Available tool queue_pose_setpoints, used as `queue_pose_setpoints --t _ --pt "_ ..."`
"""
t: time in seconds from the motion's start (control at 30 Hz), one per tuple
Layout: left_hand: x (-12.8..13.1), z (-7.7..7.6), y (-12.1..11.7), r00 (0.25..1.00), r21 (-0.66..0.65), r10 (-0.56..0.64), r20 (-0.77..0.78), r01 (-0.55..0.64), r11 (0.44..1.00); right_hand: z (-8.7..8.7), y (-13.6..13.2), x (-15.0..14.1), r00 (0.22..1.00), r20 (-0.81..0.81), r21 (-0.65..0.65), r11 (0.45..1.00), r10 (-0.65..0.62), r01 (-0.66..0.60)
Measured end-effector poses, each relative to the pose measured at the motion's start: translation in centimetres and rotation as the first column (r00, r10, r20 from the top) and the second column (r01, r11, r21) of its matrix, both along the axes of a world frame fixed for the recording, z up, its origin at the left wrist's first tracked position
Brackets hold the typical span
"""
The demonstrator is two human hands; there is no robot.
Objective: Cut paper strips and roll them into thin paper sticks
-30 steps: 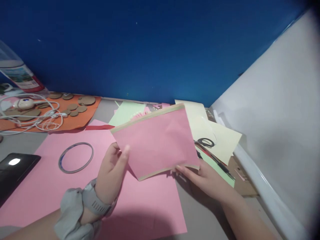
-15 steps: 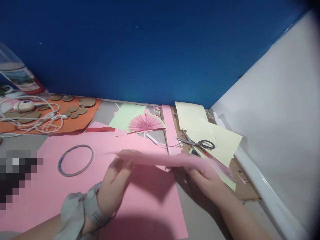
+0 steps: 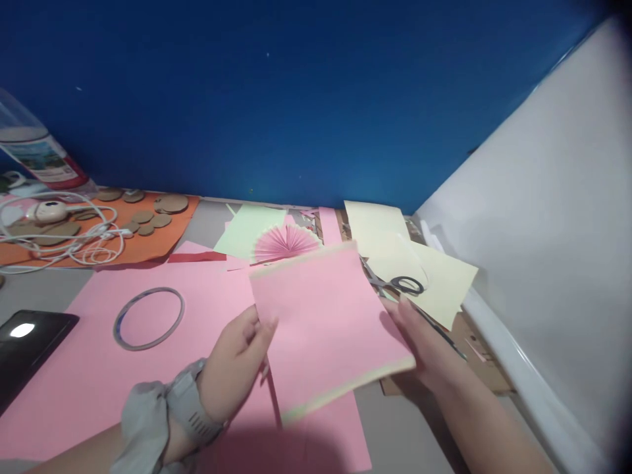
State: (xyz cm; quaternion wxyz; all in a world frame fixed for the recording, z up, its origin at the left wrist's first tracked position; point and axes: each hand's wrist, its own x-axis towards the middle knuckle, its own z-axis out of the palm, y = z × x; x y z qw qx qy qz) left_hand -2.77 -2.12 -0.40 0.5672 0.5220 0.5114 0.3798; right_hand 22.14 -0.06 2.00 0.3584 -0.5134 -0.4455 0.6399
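Observation:
Between my hands is a pink sheet of paper (image 3: 330, 322) with pale yellow-green strips along its far and near edges. My left hand (image 3: 241, 359) pinches its left side, thumb on top and fingers underneath. At the right side, my right hand (image 3: 419, 342) grips the edge, its fingers partly hidden. Behind the sheet lies a pleated pink paper fan (image 3: 286, 243) with a pale rim. Scissors (image 3: 407, 285) with black handles rest to the right, their blades partly covered by the sheet. Beneath everything spreads a large pink sheet (image 3: 207, 296).
A ring-shaped roll (image 3: 149, 318) lies on the large pink sheet, with a black phone (image 3: 29, 342) left of it. White cables (image 3: 93, 230) and cardboard discs (image 3: 170, 203) cover orange paper (image 3: 182, 227). A bottle (image 3: 39, 155) stands far left. Cream sheets (image 3: 439, 280) lie right, near a white wall (image 3: 553, 217).
The pink sheet, edge-on and blurred before, has tilted so its broad face shows. My right hand has turned with it, and the sheet now covers part of the scissors' blades.

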Motion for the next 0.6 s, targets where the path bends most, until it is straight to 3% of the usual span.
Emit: queue_pose_setpoints --t 0.07,0.13,0.2,0.23,0.27,0.3,0.33,0.37,0.43,0.5,0.57,0.6 --pt "0.1 -0.2 -0.5 0.998 0.026 -0.038 -0.049 0.039 0.999 0.4 0.1 0.1 0.998 0.018 -0.059 0.997 0.058 -0.057" --pt "0.2 -0.2 -1.1 0.984 0.225 0.117 -0.131 -0.085 0.971 0.8 0.0 -0.1 0.982 0.122 -0.082 0.988 0.142 -0.133" --pt "0.4 0.0 -1.6 0.925 0.501 0.33 -0.186 -0.199 0.842 1.1 -0.2 -0.5 0.949 0.236 -0.063 0.977 0.211 -0.202" --pt "0.6 0.1 -1.8 0.919 0.613 0.331 -0.216 -0.137 0.778 1.2 -0.4 -0.8 0.927 0.288 -0.037 0.97 0.239 -0.239" --pt "0.8 0.2 -2.0 0.932 0.698 0.253 -0.26 0.0 0.716 1.3 -0.5 -1.1 0.899 0.346 -0.007 0.958 0.27 -0.285" --pt "1.1 0.2 -2.1 0.935 0.735 0.083 -0.343 0.212 0.644 1.4 -0.6 -1.3 0.862 0.413 0.026 0.942 0.295 -0.335" --pt "1.4 0.1 -2.2 0.888 0.73 -0.149 -0.435 0.445 0.519 1.4 -0.6 -1.4 0.821 0.483 0.062 0.923 0.305 -0.38" --pt "1.7 -0.1 -2.3 0.822 0.722 -0.287 -0.492 0.569 0.394 1.4 -0.6 -1.4 0.786 0.544 0.103 0.907 0.293 -0.409" --pt "2.3 -0.8 -2.5 0.708 0.661 -0.337 -0.62 0.704 0.261 1.3 -0.3 -0.8 0.747 0.645 0.214 0.902 0.158 -0.375" --pt "2.6 -1.8 -2.8 0.648 0.621 -0.213 -0.732 0.762 0.182 1.1 0.2 0.4 0.683 0.722 0.342 0.915 -0.11 -0.215" --pt "2.5 -2.8 -3.0 0.59 0.572 -0.081 -0.804 0.803 0.167 0.7 0.8 1.8 0.515 0.784 0.434 0.899 -0.345 -0.059" --pt "2.4 -3.2 -3.2 0.564 0.55 -0.042 -0.825 0.817 0.173 0.4 1.1 2.5 0.442 0.8 0.462 0.886 -0.405 -0.025"
